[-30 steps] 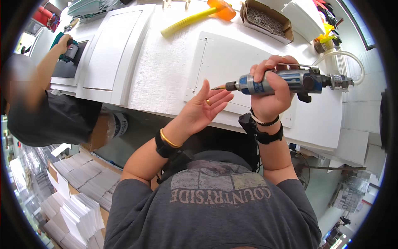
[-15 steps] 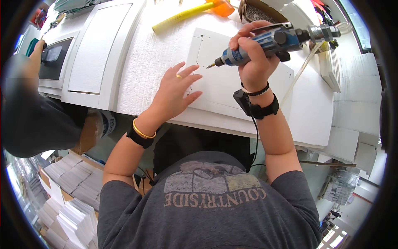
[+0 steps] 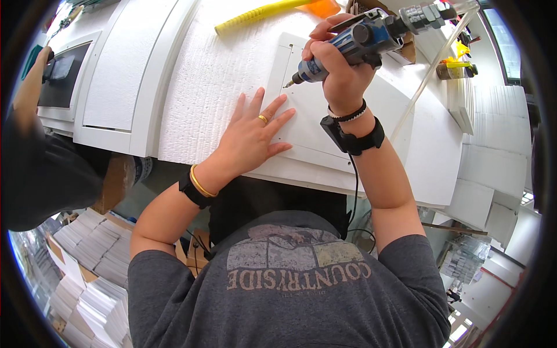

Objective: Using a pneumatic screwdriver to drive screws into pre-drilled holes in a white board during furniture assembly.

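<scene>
My right hand (image 3: 346,74) is wrapped round a blue and silver air screwdriver (image 3: 348,47), holding it at a slant. Its bit points down at the white panel (image 3: 348,130), close to a small hole or screw by the panel's left edge; whether it touches I cannot tell. Spread flat, my left hand (image 3: 253,137) rests over the left edge of that panel, with fingertips just below the bit. The panel lies on a white foam sheet (image 3: 188,104). Thin lines and several small holes mark its face.
A yellow handle (image 3: 258,16) with an orange head lies beyond the panel. At the far right stands an open box (image 3: 406,49). A clear hose (image 3: 426,81) trails right from the tool. On the left are a white framed panel (image 3: 127,75) and a co-worker's arm (image 3: 29,87).
The screwdriver has moved slightly left and up, its bit coming nearer the panel's left edge. My left hand has spread and settled onto the panel. The whole view has shifted a little.
</scene>
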`<state>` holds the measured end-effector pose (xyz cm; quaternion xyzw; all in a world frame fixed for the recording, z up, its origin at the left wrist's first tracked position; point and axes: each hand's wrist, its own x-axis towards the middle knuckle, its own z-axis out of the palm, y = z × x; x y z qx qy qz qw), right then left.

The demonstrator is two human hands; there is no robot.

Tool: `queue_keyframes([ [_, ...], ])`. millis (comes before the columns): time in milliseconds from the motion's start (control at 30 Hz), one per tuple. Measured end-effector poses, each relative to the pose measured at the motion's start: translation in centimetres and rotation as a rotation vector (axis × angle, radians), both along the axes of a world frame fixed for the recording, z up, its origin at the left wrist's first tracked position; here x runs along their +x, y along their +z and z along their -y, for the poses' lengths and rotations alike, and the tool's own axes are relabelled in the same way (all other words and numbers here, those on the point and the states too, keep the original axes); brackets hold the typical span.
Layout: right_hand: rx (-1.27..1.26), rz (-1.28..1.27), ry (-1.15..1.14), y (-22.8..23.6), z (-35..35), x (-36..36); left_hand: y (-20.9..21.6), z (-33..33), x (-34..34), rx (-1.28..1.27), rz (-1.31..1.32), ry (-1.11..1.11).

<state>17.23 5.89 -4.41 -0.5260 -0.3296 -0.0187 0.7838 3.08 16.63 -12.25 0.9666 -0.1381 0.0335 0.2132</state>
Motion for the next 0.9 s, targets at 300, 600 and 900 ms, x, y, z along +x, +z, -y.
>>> queue_keyframes([
  [300,-0.016,0.023,0.005,-0.5,-0.1,0.1,0.0,0.1,-0.1,0.000,-0.001,0.002],
  [600,-0.023,0.005,0.021,-0.9,-0.2,0.0,0.1,0.2,-0.1,-0.003,-0.003,0.005],
  [900,-0.060,0.011,0.028,-1.5,-0.7,-0.2,-0.2,0.1,0.0,-0.022,0.018,0.003],
])
